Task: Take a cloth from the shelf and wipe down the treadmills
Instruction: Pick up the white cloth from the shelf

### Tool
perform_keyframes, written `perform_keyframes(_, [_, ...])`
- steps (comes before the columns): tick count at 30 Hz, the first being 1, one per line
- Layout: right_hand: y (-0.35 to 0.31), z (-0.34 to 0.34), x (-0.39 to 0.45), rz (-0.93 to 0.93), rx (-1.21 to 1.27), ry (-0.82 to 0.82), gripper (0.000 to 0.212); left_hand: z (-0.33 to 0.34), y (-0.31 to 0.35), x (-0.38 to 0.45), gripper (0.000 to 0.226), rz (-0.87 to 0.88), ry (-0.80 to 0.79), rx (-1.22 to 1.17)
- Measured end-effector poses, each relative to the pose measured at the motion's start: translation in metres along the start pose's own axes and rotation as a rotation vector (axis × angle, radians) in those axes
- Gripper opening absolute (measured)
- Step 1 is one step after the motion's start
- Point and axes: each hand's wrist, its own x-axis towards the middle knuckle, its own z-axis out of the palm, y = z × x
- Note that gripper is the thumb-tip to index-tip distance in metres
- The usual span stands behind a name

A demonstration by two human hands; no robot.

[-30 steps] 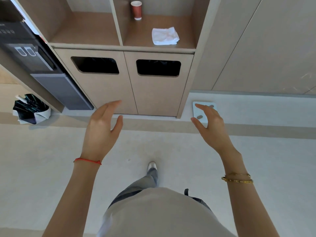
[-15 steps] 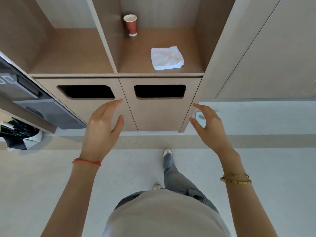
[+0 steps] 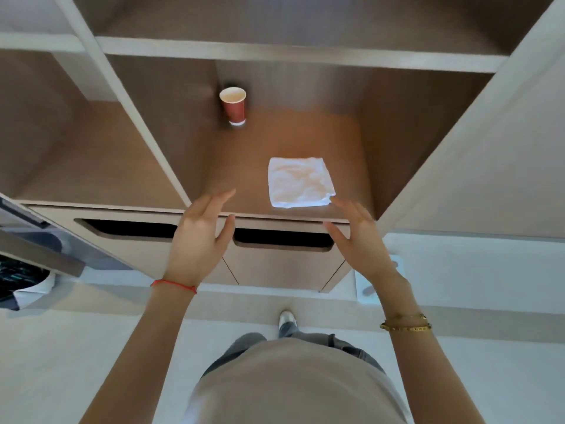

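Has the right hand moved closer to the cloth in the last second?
Yes. The right hand has come forward over the shelf edge, and its fingertips now nearly reach the cloth.

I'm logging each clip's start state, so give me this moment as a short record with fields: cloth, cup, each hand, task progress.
cloth: white, folded cloth lying flat near the front of the shelf
cup: red paper cup upright at the shelf's back
left hand: left hand open, holds nothing
right hand: right hand open, fingertips close to the cloth's near corner
progress: cloth not yet picked up
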Motion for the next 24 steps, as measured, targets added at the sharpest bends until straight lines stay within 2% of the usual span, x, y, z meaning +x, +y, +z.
perform_keyframes(7, [0.022,0.025,0.096,0.079,-0.107,-0.060,0.055,0.054,-0.033,0.069,0.041,-0.050,-0.081,0.098])
perform_keyframes(13, [0.034,0.062,0.145,0.248,-0.201,-0.195,0.073,0.097,-0.060,0.092,0.041,-0.098,-0.183,0.167])
perform_keyframes(19, [0.042,0.088,0.159,0.359,-0.294,-0.165,0.087,0.119,-0.074,0.096,0.042,-0.127,-0.343,0.184])
perform_keyframes(24, [0.047,0.097,0.155,0.372,-0.327,-0.086,0.081,0.121,-0.081,0.096,0.039,-0.126,-0.359,0.177])
